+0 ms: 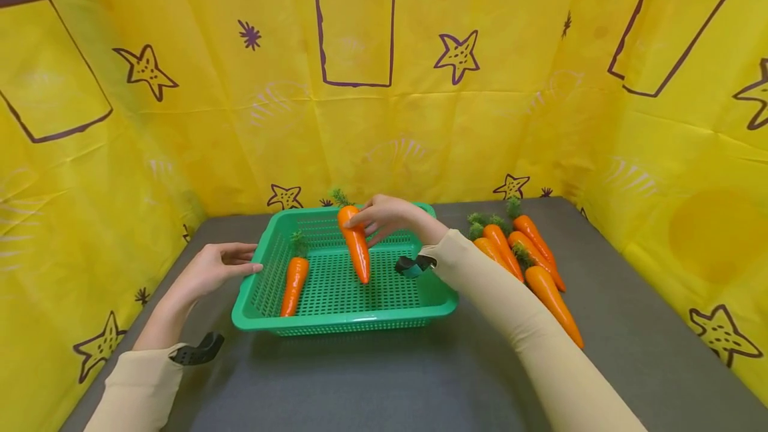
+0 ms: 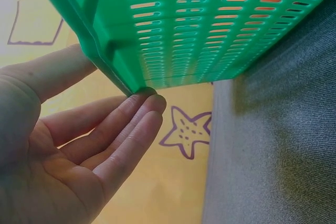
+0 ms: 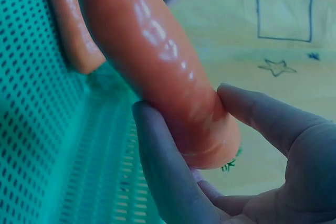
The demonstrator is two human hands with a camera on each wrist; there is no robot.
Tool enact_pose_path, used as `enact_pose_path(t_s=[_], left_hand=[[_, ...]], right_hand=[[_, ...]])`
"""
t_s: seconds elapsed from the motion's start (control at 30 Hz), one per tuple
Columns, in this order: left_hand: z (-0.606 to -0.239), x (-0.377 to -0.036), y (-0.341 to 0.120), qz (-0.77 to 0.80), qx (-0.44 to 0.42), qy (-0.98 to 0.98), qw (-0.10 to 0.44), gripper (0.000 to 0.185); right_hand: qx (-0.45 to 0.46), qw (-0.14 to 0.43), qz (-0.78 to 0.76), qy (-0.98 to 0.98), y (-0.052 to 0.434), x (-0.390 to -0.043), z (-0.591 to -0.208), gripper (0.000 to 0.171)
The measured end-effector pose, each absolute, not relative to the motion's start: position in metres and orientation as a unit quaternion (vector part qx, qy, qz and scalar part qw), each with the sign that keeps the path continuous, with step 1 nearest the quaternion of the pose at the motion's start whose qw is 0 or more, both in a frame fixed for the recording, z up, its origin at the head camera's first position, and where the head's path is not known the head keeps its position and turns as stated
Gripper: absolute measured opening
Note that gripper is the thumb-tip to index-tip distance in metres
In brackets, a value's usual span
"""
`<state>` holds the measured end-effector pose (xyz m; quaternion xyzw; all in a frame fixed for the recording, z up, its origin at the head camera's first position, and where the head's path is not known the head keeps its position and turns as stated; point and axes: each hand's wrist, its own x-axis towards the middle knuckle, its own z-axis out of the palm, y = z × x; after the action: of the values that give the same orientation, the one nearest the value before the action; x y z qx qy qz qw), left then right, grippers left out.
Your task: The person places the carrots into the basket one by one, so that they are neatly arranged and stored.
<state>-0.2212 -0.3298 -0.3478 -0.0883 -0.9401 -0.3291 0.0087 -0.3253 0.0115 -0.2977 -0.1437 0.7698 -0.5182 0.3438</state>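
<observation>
A green slotted basket (image 1: 345,317) sits on the grey table. My right hand (image 1: 384,217) pinches the thick end of an orange toy carrot (image 1: 356,245) and holds it over the basket, tip down. In the right wrist view the carrot (image 3: 157,61) lies between my thumb and fingers (image 3: 163,166). Another carrot (image 1: 294,284) lies inside the basket at its left side. My left hand (image 1: 216,269) has straight fingers that touch the basket's left rim; in the left wrist view the fingertips (image 2: 149,100) meet the basket's corner (image 2: 136,80).
Several more toy carrots (image 1: 528,255) with green tops lie in a pile on the table right of the basket. Yellow cloth walls with purple stars enclose the table on three sides. The grey tabletop (image 1: 372,379) stretches in front of the basket.
</observation>
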Motion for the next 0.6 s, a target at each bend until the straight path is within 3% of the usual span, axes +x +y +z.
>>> enact_pose_path(t_s=[0.23,0.5,0.6], left_hand=[[-0.347,-0.222,-0.329,-0.328,-0.087,-0.941,0.011,0.066],[-0.347,-0.221,-0.328,-0.336,-0.086,-0.938,0.007,0.065],[-0.347,-0.22,-0.329,-0.336,-0.087,-0.938,0.01,0.064]], right_hand=[[-0.141,0.36,-0.503,0.773,-0.009,-0.322,-0.309,0.046],[-0.145,0.377,-0.484,0.776,-0.028,-0.319,-0.326,0.029],[-0.138,0.393,-0.483,0.77,-0.035,-0.318,-0.333,0.032]])
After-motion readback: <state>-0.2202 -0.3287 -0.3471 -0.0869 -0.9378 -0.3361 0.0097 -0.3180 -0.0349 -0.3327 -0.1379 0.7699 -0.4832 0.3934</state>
